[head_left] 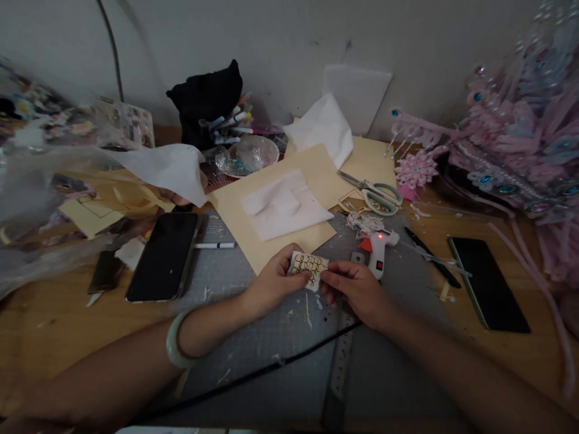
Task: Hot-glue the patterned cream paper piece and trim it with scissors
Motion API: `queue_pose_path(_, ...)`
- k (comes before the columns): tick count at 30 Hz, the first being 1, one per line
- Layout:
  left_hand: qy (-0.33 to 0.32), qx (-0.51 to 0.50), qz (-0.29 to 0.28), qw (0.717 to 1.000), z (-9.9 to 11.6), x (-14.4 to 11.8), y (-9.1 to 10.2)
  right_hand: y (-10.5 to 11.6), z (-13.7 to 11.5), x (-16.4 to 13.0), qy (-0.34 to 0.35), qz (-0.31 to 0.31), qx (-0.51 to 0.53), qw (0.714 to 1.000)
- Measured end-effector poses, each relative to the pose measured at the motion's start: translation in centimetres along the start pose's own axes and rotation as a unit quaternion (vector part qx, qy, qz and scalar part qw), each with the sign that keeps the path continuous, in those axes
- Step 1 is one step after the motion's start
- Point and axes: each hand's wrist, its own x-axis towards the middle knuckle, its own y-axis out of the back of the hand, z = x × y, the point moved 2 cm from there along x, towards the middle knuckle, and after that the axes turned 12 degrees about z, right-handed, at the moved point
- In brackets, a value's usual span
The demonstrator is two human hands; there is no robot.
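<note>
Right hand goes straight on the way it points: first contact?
The small rectangular pale-yellow piece with black looped lines, which the right hand is touching at its edge. Past that, likely the bare left hand gripping the piece; depth is unclear from one view.

white-edged yellow piece [308, 264] with black loops, white glue gun [377, 254], grey mat [289, 334], pink flower [417, 170]

A black-screened phone [163, 258] lies at left, a second phone [491, 284] at right — pink beaded ornaments [502, 137] heaped behind it.
</note>
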Motion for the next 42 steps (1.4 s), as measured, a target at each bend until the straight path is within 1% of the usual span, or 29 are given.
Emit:
queue_pose_path(9, 0.005, 0.027, -0.009, 1.0, 0.1, -0.1, -0.1, 0.0, -0.1, -0.3, 0.006, 0.013, -0.037, 0.999)
queue_pose_path(14, -0.036, 0.085, 0.012, 0.996, 0.3, -0.5, -0.2, -0.1, -0.4, -0.3, 0.018, 0.018, -0.063, 0.998)
queue_pose_path(18, -0.063, 0.13, 0.003, 0.989, 0.2, -0.7, -0.3, -0.2, -0.6, -0.5, 0.018, 0.025, -0.089, 0.996)
queue_pose_path(20, -0.057, 0.118, -0.003, 0.991, 0.1, -0.7, -0.3, -0.1, -0.6, -0.5, 0.017, 0.031, -0.098, 0.995)
queue_pose_path(24, -0.004, 0.063, -0.019, 0.998, 0.0, -0.3, -0.2, -0.1, -0.5, -0.4, 0.018, 0.038, -0.096, 0.994)
queue_pose_path(28, 0.043, -0.013, -0.028, 0.999, -0.2, 0.2, -0.2, -0.3, -0.3, -0.2, 0.014, 0.018, -0.067, 0.998)
queue_pose_path(30, 0.066, -0.053, -0.023, 0.996, -0.3, 0.3, -0.3, -0.2, -0.2, -0.1, 0.017, 0.007, -0.042, 0.999)
queue_pose_path(32, 0.081, -0.076, -0.003, 0.994, -0.3, 0.4, -0.3, -0.1, -0.1, 0.0, 0.015, 0.004, -0.017, 1.0)
queue_pose_path(34, 0.087, -0.086, 0.009, 0.993, -0.2, 0.4, -0.2, 0.0, -0.1, 0.1, 0.008, 0.004, -0.002, 1.0)
queue_pose_path(35, 0.087, -0.087, 0.006, 0.992, -0.2, 0.3, -0.2, 0.0, 0.0, 0.2, 0.005, 0.005, 0.001, 1.0)
queue_pose_path(39, 0.076, -0.073, -0.028, 0.994, -0.2, 0.2, -0.2, -0.1, -0.1, 0.1, 0.007, 0.003, -0.004, 1.0)
queue_pose_path(42, 0.07, -0.059, -0.039, 0.995, -0.4, 0.2, -0.1, -0.2, -0.1, 0.0, 0.007, -0.003, -0.004, 1.0)
